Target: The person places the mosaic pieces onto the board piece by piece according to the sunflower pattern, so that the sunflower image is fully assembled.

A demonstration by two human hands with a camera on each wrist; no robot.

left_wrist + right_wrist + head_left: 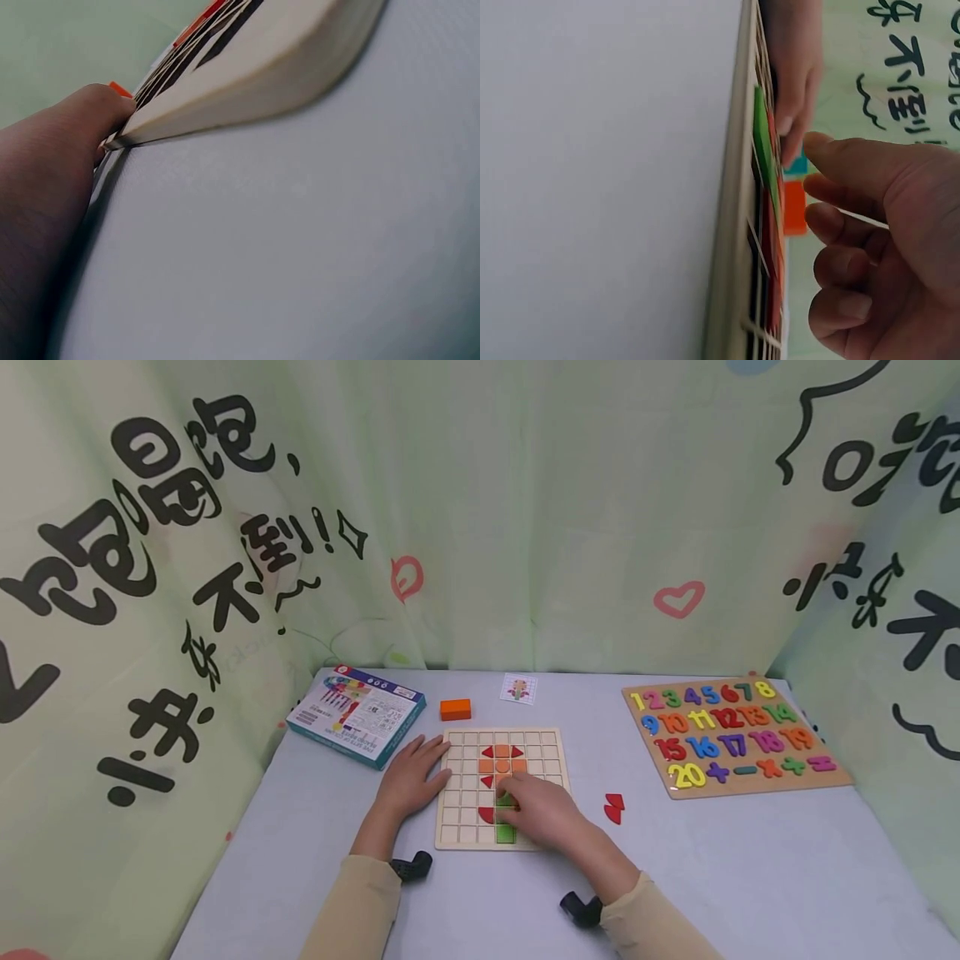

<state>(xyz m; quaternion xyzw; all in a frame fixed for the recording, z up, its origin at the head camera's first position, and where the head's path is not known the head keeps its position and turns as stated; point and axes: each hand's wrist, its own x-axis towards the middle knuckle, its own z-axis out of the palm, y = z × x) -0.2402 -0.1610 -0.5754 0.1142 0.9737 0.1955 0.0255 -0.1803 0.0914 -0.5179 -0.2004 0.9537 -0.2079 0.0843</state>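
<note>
A square wooden grid board (461, 835) lies on the table with orange, red and green pieces in its cells. My left hand (407, 779) rests at its left edge, fingers extended and thumb on the border. Over the lower middle of the board is my right hand (546, 810), its thumb and index fingertip apart near a green square (506, 834) and a red rounded piece (486, 815). In the right wrist view the right hand's fingers (844, 266) are loosely bent, with nothing visible between them. The right hand hides some cells.
Two loose red pieces (614, 808) lie right of the board. Behind it are an orange block (455, 709) and a small pattern card (518, 688). A boxed set (358, 714) sits back left; a number board (738, 737) lies at the right.
</note>
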